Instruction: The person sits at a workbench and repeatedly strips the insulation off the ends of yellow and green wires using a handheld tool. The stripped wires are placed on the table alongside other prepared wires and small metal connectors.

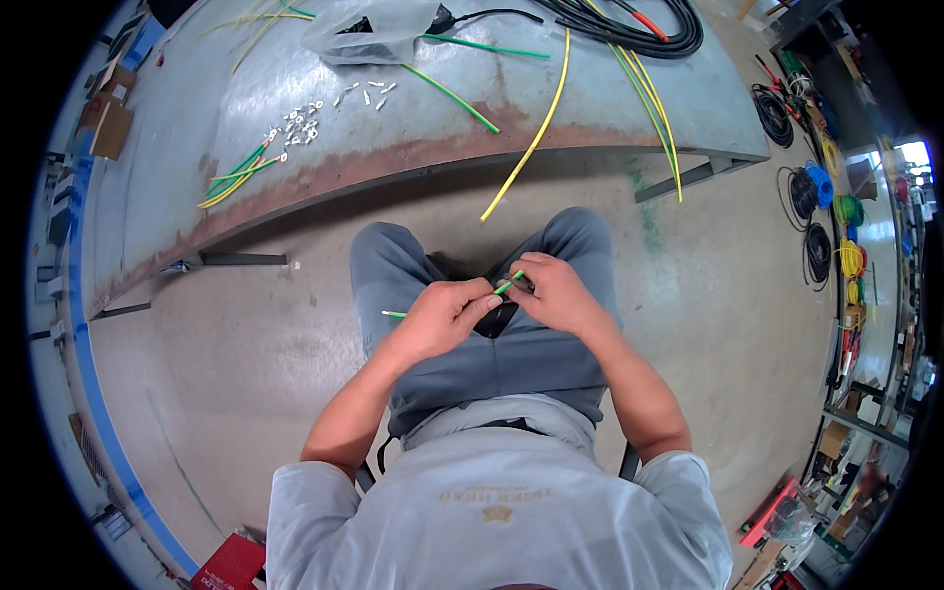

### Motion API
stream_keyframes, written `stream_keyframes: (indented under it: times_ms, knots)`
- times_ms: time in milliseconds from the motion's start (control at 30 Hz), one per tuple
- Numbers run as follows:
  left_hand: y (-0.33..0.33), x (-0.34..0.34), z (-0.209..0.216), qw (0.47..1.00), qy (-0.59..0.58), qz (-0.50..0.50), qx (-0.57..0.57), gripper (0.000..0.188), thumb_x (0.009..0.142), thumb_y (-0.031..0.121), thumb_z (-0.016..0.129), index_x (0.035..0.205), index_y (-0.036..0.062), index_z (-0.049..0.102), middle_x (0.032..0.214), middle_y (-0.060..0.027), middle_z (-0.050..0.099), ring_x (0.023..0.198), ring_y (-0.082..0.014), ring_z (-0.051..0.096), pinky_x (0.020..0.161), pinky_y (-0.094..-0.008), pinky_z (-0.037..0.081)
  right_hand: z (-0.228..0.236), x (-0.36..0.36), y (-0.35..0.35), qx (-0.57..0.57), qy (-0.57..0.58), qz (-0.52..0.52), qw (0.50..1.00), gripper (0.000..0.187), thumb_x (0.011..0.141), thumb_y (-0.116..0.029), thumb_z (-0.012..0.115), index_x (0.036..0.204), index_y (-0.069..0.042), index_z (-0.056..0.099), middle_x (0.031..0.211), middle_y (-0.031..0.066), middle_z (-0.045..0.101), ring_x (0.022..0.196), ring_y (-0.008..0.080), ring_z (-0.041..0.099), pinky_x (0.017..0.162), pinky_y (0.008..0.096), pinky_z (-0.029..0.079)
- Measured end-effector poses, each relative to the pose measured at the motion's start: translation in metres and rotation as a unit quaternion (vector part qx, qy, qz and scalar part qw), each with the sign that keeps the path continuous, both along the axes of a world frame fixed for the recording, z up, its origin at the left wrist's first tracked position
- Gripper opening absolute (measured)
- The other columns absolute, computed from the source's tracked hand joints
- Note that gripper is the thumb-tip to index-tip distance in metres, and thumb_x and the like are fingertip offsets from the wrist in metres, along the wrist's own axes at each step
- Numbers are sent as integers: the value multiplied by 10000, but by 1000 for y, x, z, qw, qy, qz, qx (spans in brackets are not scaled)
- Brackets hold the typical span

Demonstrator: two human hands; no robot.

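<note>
My left hand [450, 313] is closed round a short green-and-yellow wire [393, 314], whose one end sticks out to the left with a pale tip. The other end runs between both hands above my lap. My right hand [553, 293] is curled, thumb and fingers drawn together at that end of the wire. A small dark tool [521, 284] shows in the right hand's grip; its kind is mostly hidden by the fingers. Below the hands, a black object [495, 321] lies between my thighs, partly covered.
Ahead stands a worn metal table [413, 113]. On it lie loose metal cable lugs [303, 126], a bundle of wires with lugs [236, 182], a clear plastic bag [379, 39] and a black cable coil [678, 34]. A yellow wire [536, 138] hangs over the edge. Coiled cables [818, 251] line the right.
</note>
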State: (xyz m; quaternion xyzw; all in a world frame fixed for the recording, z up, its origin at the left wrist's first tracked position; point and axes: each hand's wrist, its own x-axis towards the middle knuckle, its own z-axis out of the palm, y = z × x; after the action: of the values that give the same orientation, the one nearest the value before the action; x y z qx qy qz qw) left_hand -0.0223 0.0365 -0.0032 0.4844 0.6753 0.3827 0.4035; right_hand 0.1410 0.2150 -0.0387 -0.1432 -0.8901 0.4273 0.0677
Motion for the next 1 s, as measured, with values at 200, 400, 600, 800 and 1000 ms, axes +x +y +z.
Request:
stream_keyframes:
  times_ms: [200, 400, 600, 800, 1000]
  knots:
    - [-5, 0, 6, 989, -136, 5, -53, 297, 1126, 251, 661, 971, -2, 672, 749, 33, 522, 720, -89, 443, 626, -305, 402, 9, 1, -1, -159, -49, 34, 986, 238, 978, -202, 750, 930, 13, 661, 805, 159, 638, 760, 391, 621, 713, 458, 506]
    - [-5, 10, -7, 968, -249, 18, -17, 348, 1149, 286, 619, 958, 1, 681, 703, 50, 499, 657, -77, 430, 564, -303, 370, 1, 3, 8, -162, -82, 46, 982, 164, 994, -181, 733, 1008, -24, 689, 892, 129, 655, 784, 302, 641, 709, 417, 516]
    - [-2, 2, -8, 851, -515, -3, -102, 354, 1167, 337, 577, 1012, 45, 705, 643, 78, 404, 542, -43, 305, 487, -264, 245, -2, 1, 3, -216, -6, -129, 968, 315, 1091, -329, 659, 1079, -20, 722, 1186, 119, 743, 1045, 258, 682, 835, 463, 587]
    - [-3, 3, 4, 929, -364, 10, -73, 342, 1169, 321, 571, 1041, 38, 714, 675, 64, 451, 574, -43, 355, 527, -246, 285, -4, 12, 45, -452, 38, -230, 861, 440, 1149, -402, 569, 923, -41, 681, 1025, 67, 735, 1029, 231, 694, 867, 377, 591]
    - [-21, -70, 21, 973, 120, 195, 44, 226, 1097, 128, 649, 1281, 12, 712, 871, -13, 658, 795, -104, 589, 726, -289, 510, -9, 10, 29, -397, -22, -151, 905, 448, 1101, -412, 651, 847, -45, 683, 717, 20, 648, 716, 127, 655, 679, 313, 498]
